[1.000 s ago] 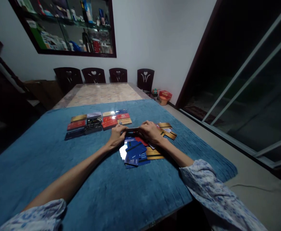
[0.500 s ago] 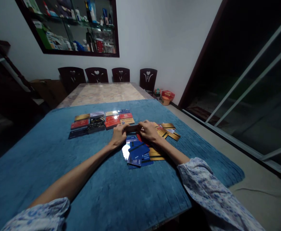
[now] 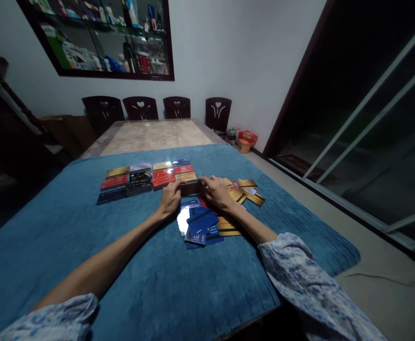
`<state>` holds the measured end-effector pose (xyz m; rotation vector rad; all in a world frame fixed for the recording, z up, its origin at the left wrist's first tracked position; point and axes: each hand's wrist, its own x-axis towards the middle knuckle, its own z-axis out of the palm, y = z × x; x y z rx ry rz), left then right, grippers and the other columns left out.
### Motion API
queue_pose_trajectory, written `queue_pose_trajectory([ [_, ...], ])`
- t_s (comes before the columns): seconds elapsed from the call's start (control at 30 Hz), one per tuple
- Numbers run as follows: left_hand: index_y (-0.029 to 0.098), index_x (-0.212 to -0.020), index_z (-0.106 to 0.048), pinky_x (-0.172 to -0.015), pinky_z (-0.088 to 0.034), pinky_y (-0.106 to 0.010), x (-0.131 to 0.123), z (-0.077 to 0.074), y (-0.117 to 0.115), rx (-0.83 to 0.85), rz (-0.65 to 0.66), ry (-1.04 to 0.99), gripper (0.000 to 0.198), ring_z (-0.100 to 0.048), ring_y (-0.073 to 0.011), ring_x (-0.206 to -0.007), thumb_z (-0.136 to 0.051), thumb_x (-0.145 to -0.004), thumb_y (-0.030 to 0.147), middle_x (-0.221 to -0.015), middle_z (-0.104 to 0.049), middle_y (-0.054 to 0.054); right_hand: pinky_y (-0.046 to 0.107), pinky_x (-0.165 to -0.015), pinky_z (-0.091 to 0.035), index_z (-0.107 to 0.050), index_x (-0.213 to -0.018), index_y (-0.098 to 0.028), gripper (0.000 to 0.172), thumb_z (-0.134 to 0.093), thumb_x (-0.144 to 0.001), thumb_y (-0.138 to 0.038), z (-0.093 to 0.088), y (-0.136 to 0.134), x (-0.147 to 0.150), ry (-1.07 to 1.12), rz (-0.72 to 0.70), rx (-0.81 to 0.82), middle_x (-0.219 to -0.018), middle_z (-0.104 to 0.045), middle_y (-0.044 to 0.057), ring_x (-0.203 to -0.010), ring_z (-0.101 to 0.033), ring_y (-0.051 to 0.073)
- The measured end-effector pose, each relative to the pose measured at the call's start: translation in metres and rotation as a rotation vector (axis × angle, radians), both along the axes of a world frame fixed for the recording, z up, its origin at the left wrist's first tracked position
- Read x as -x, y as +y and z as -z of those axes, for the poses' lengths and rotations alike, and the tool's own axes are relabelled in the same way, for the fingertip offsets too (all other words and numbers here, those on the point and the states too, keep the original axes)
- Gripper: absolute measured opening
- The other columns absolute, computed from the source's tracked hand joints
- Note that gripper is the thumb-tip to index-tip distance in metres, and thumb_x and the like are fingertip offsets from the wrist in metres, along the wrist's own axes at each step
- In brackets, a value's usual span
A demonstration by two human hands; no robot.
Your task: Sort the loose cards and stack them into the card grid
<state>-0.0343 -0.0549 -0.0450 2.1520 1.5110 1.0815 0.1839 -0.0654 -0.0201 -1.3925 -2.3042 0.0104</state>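
Between both hands a stack of cards (image 3: 190, 188) is held by its short ends, its dark edge facing me. My left hand (image 3: 171, 198) grips the left end with thumb and fingers; my right hand (image 3: 216, 192) grips the right end. Just beyond the stack lie sorted piles, among them a cream-and-red card pile (image 3: 186, 176), red cards (image 3: 163, 178) and black cards (image 3: 139, 183). Nearer me, loose blue cards (image 3: 202, 220) overlap in a heap. Gold cards (image 3: 228, 226) poke out under my right forearm, and more gold cards (image 3: 246, 184) are scattered right of that hand.
A blue cloth (image 3: 139, 265) covers the near part of the table, with bare marble-patterned tabletop (image 3: 154, 132) beyond. Dark chairs (image 3: 177, 108) stand at the far end. On the far left of the piles lie dark blue cards (image 3: 111, 196). A glass sliding door (image 3: 370, 118) is at right.
My hands still hold the card stack by its ends and have shifted slightly left in view. The whole scene shifts a little up and left as well.
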Motion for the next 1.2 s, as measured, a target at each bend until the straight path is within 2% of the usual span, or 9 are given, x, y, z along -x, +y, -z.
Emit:
queue_pose_trajectory([
  [0.23, 0.019, -0.1, -0.073, -0.095, -0.054, -0.038, -0.002, -0.003, -0.003, -0.026, -0.055, -0.043, 0.031, -0.068, -0.0236, -0.099, -0.044, -0.089, 0.022, -0.102, -0.076, -0.007, 0.035, -0.088, -0.042, -0.064, -0.137, -0.026, 0.042, -0.058, -0.096, -0.018, 0.005, 0.003, 0.0, 0.028, -0.055, -0.03, -0.106, -0.072, 0.01, -0.099, -0.06, 0.026],
  [0.5, 0.021, -0.089, -0.07, -0.093, -0.051, -0.038, -0.004, -0.003, -0.005, -0.123, -0.097, 0.009, 0.022, -0.064, -0.0232, -0.097, -0.048, -0.085, 0.021, -0.097, -0.073, -0.006, 0.039, -0.092, -0.041, -0.063, -0.137, -0.025, 0.044, -0.057, -0.095, -0.015, 0.006, 0.005, 0.007, -0.055, -0.065, -0.069, -0.108, -0.074, 0.012, -0.103, -0.059, 0.029],
  [0.67, 0.021, -0.095, -0.068, -0.095, -0.048, -0.04, -0.009, -0.001, -0.009, -0.164, -0.127, 0.084, 0.025, -0.061, -0.0243, -0.1, -0.048, -0.082, 0.014, -0.1, -0.072, -0.007, 0.038, -0.091, -0.04, -0.061, -0.14, -0.025, 0.044, -0.053, -0.097, -0.017, 0.006, 0.004, 0.008, -0.097, -0.089, -0.074, -0.105, -0.077, 0.011, -0.102, -0.059, 0.028],
  [0.9, 0.022, -0.097, -0.069, -0.095, -0.046, -0.044, -0.012, -0.004, -0.016, -0.082, -0.17, 0.172, 0.025, -0.058, -0.0276, -0.102, -0.05, -0.084, 0.014, -0.102, -0.074, -0.007, 0.037, -0.086, -0.04, -0.064, -0.137, -0.026, 0.04, -0.051, -0.1, -0.019, 0.003, 0.001, 0.008, -0.127, -0.047, -0.054, -0.105, -0.077, 0.012, -0.1, -0.061, 0.028],
  [1.1, 0.024, -0.119, -0.068, -0.094, -0.048, -0.045, -0.012, -0.001, -0.015, -0.027, -0.205, 0.171, 0.038, -0.06, -0.0293, -0.103, -0.051, -0.086, 0.014, -0.109, -0.075, -0.008, 0.036, -0.087, -0.039, -0.063, -0.136, -0.026, 0.039, -0.052, -0.099, -0.018, 0.008, 0.004, 0.009, -0.097, -0.035, -0.087, -0.105, -0.077, 0.01, -0.101, -0.06, 0.028],
  [1.2, 0.024, -0.122, -0.066, -0.094, -0.049, -0.045, -0.013, -0.002, -0.016, -0.017, -0.198, 0.15, 0.04, -0.061, -0.0299, -0.103, -0.051, -0.087, 0.013, -0.112, -0.075, -0.009, 0.037, -0.087, -0.04, -0.063, -0.135, -0.024, 0.039, -0.051, -0.099, -0.018, 0.011, 0.006, 0.008, -0.1, -0.042, -0.1, -0.112, -0.076, 0.012, -0.104, -0.059, 0.029],
])
